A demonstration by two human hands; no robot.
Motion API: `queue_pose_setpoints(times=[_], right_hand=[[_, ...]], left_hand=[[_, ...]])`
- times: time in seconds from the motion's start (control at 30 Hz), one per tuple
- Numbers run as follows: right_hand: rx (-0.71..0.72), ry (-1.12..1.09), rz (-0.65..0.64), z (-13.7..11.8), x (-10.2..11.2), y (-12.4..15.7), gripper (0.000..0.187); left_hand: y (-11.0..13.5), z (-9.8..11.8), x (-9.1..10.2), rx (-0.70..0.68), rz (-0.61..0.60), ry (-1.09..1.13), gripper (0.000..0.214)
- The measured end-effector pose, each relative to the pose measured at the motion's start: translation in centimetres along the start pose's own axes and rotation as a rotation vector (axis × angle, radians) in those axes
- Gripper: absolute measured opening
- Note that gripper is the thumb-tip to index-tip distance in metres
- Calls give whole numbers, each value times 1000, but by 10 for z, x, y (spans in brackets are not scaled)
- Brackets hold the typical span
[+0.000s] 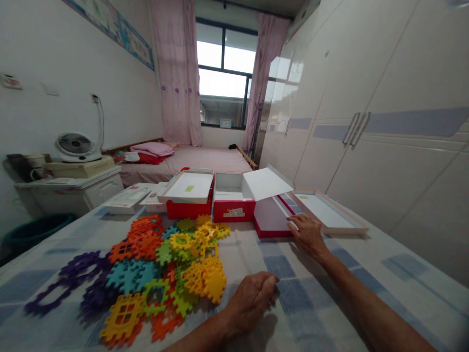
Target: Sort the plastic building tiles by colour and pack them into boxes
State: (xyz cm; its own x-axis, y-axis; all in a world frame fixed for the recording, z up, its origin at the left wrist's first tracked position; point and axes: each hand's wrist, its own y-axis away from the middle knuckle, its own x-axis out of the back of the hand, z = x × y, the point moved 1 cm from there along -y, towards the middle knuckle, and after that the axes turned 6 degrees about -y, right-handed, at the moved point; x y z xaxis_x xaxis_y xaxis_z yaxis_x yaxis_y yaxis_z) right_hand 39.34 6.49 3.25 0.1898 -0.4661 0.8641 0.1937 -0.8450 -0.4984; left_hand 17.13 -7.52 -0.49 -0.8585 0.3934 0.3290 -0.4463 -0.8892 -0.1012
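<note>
My right hand (308,235) is at the right front corner of a shallow red box lid (273,233) with a pale inside, its bent fingers over the edge. My left hand (252,299) rests on the checked tablecloth with its fingers curled together, and nothing shows in them. To its left lies a heap of toothed plastic pieces: yellow (207,276), orange (141,239), turquoise (132,275), green (183,298) and purple (97,293). Behind the lid stands an open red box (234,211) with its white flap (269,183) raised.
Another red box (188,210) carries a white tray (188,188). A pale shallow tray (330,215) lies right of my right hand. White flat boxes (128,198) sit at the table's far left. Beyond are a bed (212,159), a fan (76,146) and tall wardrobe doors (395,127).
</note>
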Motion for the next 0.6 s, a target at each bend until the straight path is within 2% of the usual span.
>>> queue_pose_setpoints(times=[0.07,0.13,0.27,0.33,0.43,0.53,0.6], right_hand=[[82,-78,-116,-12,-5,-2,32],[79,-120,-192,-18,-10,-5,33],[184,-137,-269,-23,-17,-7,29],[198,-74,-268,-24,-20,-8,31],[105,61,-231,-25,-24,-15,33],[-5,132,-129,-32,-26,-21,33],[-61,83,-51,-42,-27,-18,40]], left_hand=[[0,2,0,1,1,-5,56],[1,4,1,10,-1,-12,55],[2,12,4,4,-10,-76,52],[3,16,7,-15,-10,-115,49],[3,21,10,-46,-18,-177,44],[5,26,12,-71,-15,-228,43],[11,35,15,-106,8,-271,43]])
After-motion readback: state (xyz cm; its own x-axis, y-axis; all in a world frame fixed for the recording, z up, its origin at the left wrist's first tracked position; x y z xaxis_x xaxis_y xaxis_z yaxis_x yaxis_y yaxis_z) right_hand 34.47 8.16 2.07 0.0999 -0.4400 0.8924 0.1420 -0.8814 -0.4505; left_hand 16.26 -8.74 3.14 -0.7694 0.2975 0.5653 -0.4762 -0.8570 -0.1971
